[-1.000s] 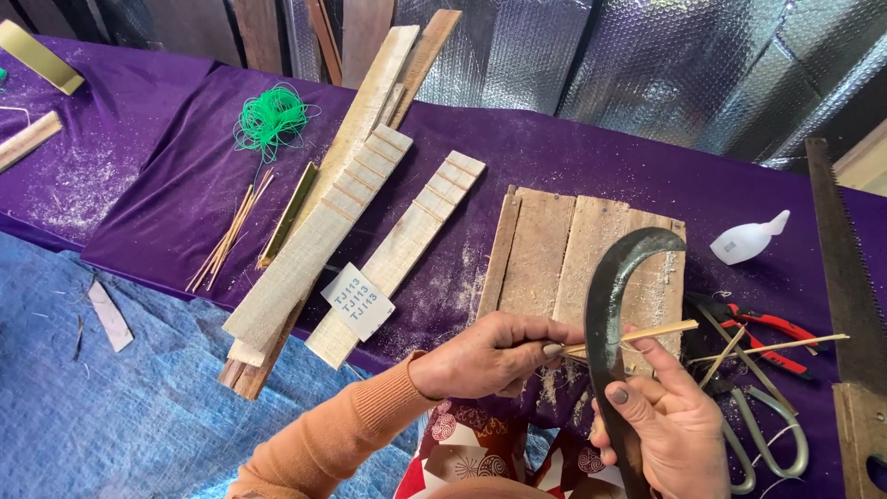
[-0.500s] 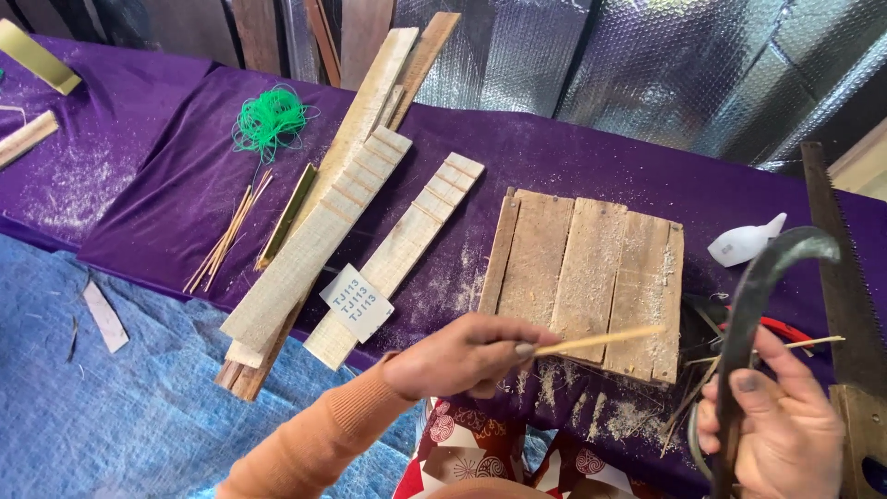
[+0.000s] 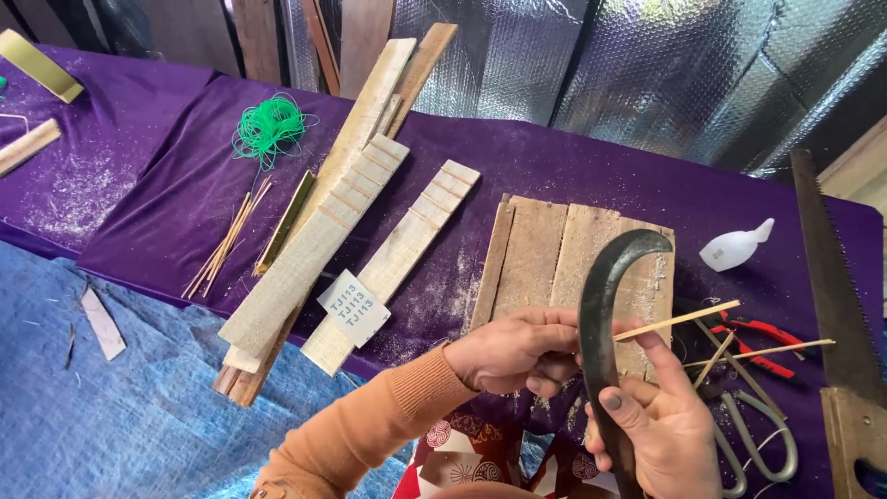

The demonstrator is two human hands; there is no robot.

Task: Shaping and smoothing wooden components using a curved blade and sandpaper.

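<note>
My left hand (image 3: 517, 351) pinches a thin bamboo stick (image 3: 679, 321) that points right over the wooden board (image 3: 536, 249). My right hand (image 3: 661, 425) grips the handle of a dark curved knife (image 3: 605, 305), its hooked blade upright and crossing the stick close to my left fingers. Both hands are low over the near edge of the purple cloth (image 3: 591, 176).
Long notched wooden slats (image 3: 323, 240) with a small white label (image 3: 354, 307) lie at the left. Green cord (image 3: 268, 127) and thin sticks (image 3: 226, 245) are beyond them. A white glue bottle (image 3: 735, 247), red pliers (image 3: 758, 337), scissors (image 3: 758, 434) and a handsaw (image 3: 832, 277) lie at the right.
My right hand swung the curved knife out to the right, then brought it back left against the stick. My left hand has kept hold of the stick.
</note>
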